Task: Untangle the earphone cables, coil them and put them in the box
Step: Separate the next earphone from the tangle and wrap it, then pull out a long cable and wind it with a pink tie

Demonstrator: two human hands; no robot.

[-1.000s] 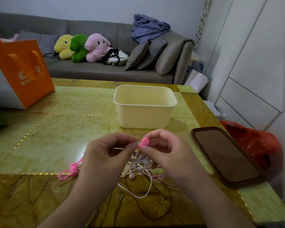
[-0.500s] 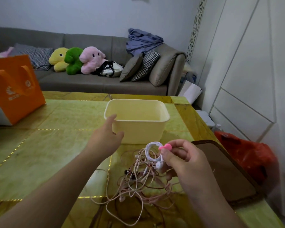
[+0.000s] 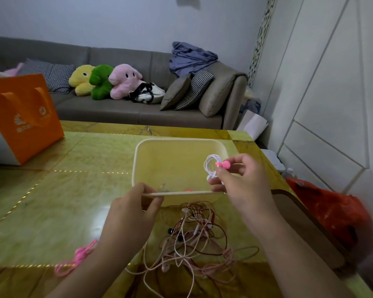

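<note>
My left hand grips the near rim of the cream box, thumb curled over the top edge & fingers tucked under/against the outer wall, so it's closed on the rim. My right hand is up over the box's right side, thumb & forefinger pinched on a small white earphone coil w/ a pink clip on it; the other fingers are curled loosely below. The coil hangs above the box interior, near the right wall, not touching the bottom as far as I can tell. Inside the box, by the near wall, there's a bit of something pinkish & a thin pale piece, too small to make out. The rest of the tangled cables, pale pink, white & dark red, w/ a couple of black earbuds, lie on the counter just in front of the box, between my forearms. A bright pink cable bundle sits on the counter left of my left forearm, apart from the tangle. Orange bag at far left has a white logo & text, too blurred to read. Dark brown-rimmed tray at the counter's right edge.
</note>
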